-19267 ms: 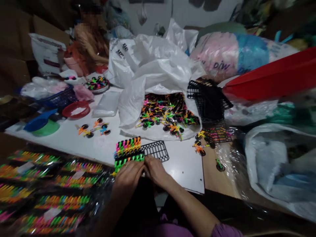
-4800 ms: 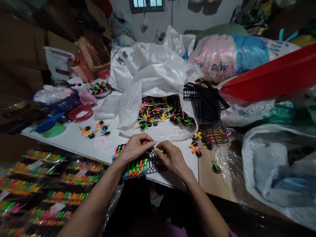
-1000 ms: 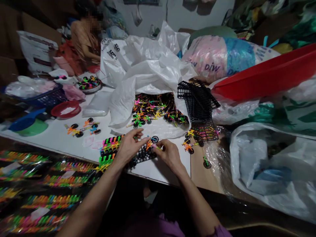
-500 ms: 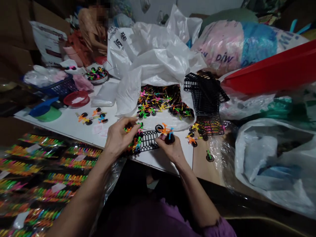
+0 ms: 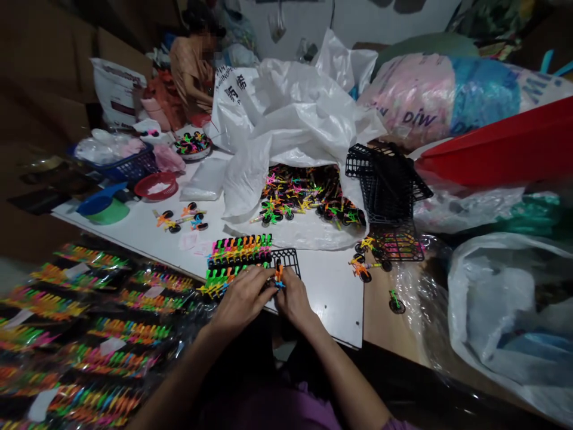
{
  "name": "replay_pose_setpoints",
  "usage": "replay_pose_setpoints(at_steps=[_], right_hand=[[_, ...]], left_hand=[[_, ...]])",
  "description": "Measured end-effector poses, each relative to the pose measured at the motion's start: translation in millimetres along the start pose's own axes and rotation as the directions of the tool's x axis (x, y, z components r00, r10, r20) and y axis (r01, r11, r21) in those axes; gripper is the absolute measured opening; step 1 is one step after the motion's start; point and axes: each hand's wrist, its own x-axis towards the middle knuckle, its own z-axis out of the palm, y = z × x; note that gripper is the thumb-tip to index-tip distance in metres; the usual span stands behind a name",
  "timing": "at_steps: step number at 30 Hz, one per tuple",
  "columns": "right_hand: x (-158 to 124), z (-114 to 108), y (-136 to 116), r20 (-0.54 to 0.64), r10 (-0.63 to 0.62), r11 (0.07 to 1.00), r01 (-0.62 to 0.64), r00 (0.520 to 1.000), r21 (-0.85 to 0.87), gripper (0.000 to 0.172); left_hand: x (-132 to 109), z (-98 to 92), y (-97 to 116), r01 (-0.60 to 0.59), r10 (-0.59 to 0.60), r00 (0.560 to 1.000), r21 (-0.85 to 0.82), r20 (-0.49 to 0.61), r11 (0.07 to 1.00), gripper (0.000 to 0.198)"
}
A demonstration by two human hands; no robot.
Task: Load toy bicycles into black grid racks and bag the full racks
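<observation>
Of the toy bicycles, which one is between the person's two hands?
The orange and blue toy bicycle: it alone is between the left hand and right hand; others nearby lie in rows, loose, or at the white sack.

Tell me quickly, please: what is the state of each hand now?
Left hand: curled at the black rack; its grip cannot be told.
Right hand: closed, holding the orange-and-blue toy bicycle.
</observation>
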Motion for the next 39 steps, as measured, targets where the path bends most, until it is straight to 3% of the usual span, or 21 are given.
replay_pose_setpoints(at_steps=[6,11,14,16,19,21,23,25,28,31,34,39], right_hand=[[7.1,-5.7,-6.1,0.166,-0.014,0.98,0.046,0.986,-0.193,0.02],[9.6,-3.2,-9.1,0.19,-0.019,0.96,0.071,0.982,-0.27,0.018],[11.6,-10.1,-3.0,0.21,-0.068,0.977,0.108,0.975,-0.184,0.013],[20.5,-22.3,6.5,0.31,-0.116,0.989,0.138,0.944,-0.05,0.009],[55.6,-49.2,22.2,0.394,-0.133,0.99,0.136,0.909,0.022,0.011],[93.9,-65.3,29.1,0.297,-0.059,0.988,0.098,0.953,-0.117,0.015],[136.6,-73.1,32.7,0.115,0.06,0.941,-0.018,0.992,-0.339,0.019],[173.1,-71.6,34.7,-0.004,0.155,0.848,-0.136,0.988,-0.512,0.023],[199.6,-61.0,38.0,-0.038,0.204,0.763,-0.183,0.978,-0.62,0.028],[189.8,-56.0,43.7,-0.037,0.167,0.762,-0.152,0.985,-0.629,0.025],[159.9,-61.1,49.7,-0.071,0.177,0.786,-0.184,0.982,-0.589,0.022],[115.7,-74.7,53.2,-0.057,0.387,0.87,-0.385,0.92,-0.307,0.025]], left_hand=[[-1.5,12.9,1.0,-0.012,0.019,0.993,0.06,-0.115,0.998,0.02],[-0.3,12.5,4.3,-0.026,0.039,0.992,0.109,-0.12,0.994,0.018],[-0.2,10.4,7.1,0.005,0.008,0.996,0.149,-0.087,0.989,0.019],[-1.8,11.5,6.4,0.007,0.008,0.995,0.154,-0.096,0.988,0.02],[-6.1,16.8,1.1,-0.067,0.094,0.978,0.142,-0.188,0.988,0.021],[-9.3,21.3,-3.0,-0.091,0.123,0.964,0.139,-0.237,0.986,0.021],[-12.1,25.1,-5.9,-0.076,0.109,0.961,0.134,-0.253,0.988,0.022],[-14.7,27.5,-7.9,-0.062,0.095,0.962,0.136,-0.256,0.989,0.023],[-17.7,29.0,-10.8,-0.072,0.11,0.964,0.162,-0.241,0.984,0.025],[-18.1,29.3,-13.2,-0.077,0.116,0.968,0.175,-0.221,0.981,0.027],[-16.4,29.9,-13.1,-0.07,0.109,0.969,0.18,-0.219,0.981,0.027],[-16.0,28.1,-7.9,-0.056,0.095,0.972,0.182,-0.217,0.982,0.022]])
